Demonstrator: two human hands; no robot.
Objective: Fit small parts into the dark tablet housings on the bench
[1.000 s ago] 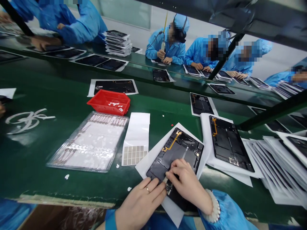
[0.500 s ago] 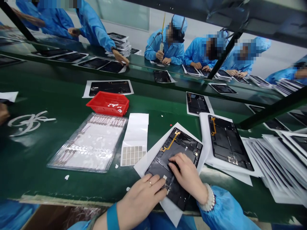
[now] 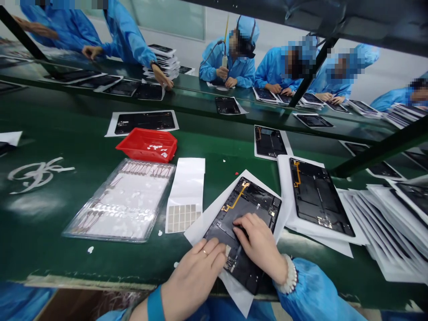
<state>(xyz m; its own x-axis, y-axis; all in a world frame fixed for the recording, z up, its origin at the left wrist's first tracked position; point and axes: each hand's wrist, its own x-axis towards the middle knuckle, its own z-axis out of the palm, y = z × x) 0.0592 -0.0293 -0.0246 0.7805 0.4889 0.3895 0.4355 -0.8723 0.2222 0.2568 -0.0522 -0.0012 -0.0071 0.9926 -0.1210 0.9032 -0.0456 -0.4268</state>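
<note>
The tablet [image 3: 245, 198], back open, lies on a paper sheet [image 3: 200, 234] beneath both hands. The left hand [image 3: 195, 278] rests open, holding nothing, its fingertips just beside a small circuit board [image 3: 230, 263]. The right hand [image 3: 257, 243] presses down, half curled; any hold is hidden.

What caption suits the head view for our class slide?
Left hand and right hand rest on a black tablet housing.
</note>
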